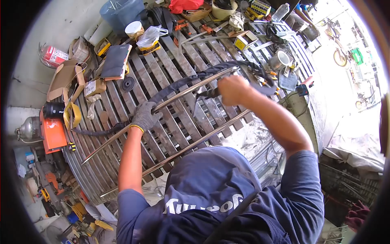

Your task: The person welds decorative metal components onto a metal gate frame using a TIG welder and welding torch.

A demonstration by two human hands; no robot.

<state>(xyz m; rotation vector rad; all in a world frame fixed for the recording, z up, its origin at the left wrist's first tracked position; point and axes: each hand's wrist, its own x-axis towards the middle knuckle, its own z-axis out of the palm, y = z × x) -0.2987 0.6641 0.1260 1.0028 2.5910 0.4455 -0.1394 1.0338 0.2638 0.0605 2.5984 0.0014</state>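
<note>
My left hand (147,117), in a grey knit glove with a yellow cuff, is closed around a long thin metal rod (185,92). The rod lies slantwise over the slatted metal bench (177,136). My right hand (233,89) is bare and makes a fist near the rod's far right end. From the fist a black tool (208,94) sticks out to the left; its kind cannot be made out. A black sleeved cable (172,86) curves behind the rod. Closer to my body, a second long rod (191,145) runs along the bench's near edge.
A dark notebook (116,61), a black disc (128,83) and an open cardboard box (65,81) are at the left. Beyond stand a blue bucket (122,15) and a yellow box (245,40). Pliers and a metal cup (279,60) lie right. Another person (302,18) is at the far right.
</note>
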